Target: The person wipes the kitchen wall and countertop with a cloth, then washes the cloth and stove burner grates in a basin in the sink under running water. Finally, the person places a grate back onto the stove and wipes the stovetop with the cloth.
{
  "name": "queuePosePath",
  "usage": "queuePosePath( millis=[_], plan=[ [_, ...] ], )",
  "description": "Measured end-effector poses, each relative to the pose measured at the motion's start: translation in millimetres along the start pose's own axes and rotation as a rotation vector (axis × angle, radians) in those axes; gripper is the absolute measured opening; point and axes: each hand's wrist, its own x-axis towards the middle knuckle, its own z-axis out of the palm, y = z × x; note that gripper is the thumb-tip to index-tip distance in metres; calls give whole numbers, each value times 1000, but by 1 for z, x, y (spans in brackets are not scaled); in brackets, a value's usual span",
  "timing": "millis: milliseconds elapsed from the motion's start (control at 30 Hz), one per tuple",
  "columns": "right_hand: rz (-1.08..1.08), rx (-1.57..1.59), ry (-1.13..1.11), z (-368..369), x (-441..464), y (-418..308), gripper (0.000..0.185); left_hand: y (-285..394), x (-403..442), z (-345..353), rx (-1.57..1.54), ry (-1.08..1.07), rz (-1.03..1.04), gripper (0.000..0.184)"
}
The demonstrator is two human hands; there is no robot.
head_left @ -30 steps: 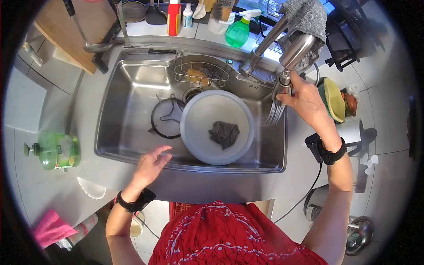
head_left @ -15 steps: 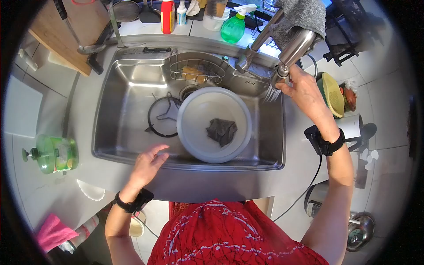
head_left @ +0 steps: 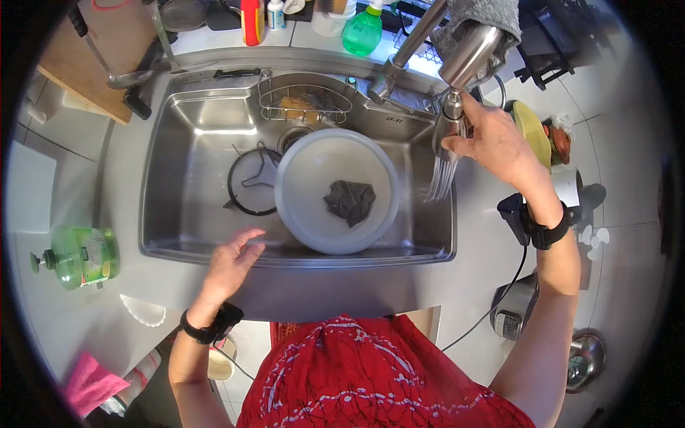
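My right hand (head_left: 496,139) grips the metal spray head (head_left: 450,125) of the faucet, with thumb and fingers around it. Streams of water (head_left: 442,180) fall from it into the right side of the sink. To the left stands a round pale basin (head_left: 292,228) with a crumpled dark grey cloth (head_left: 350,202) inside. My left hand (head_left: 232,264) hovers at the sink's front edge, fingers apart and holding nothing. Beyond it, a black pan-support ring with prongs (head_left: 232,187) lies on the sink floor, partly behind the basin.
The steel sink (head_left: 185,153) has a wire caddy (head_left: 303,113) with a sponge at its back wall. A grey towel (head_left: 499,21) drapes over the faucet (head_left: 471,57). A green soap bottle (head_left: 85,257) stands left, a green spray bottle (head_left: 362,34) behind, a yellow colander (head_left: 531,135) right.
My right hand has drawn the spray head down and out from the faucet, and longer water streams show. The whole view has shifted slightly. My left hand stays open by the sink's front edge.
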Motion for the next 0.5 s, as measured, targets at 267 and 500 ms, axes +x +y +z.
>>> queuePosePath(
  millis=[267,500],
  plan=[
    [43,48,-125,-10,-1,-6,34,0,0,0,41,19,53,29],
    [47,102,-173,-13,-1,-4,34,2,0,-1,2,3,17,28]
  ],
)
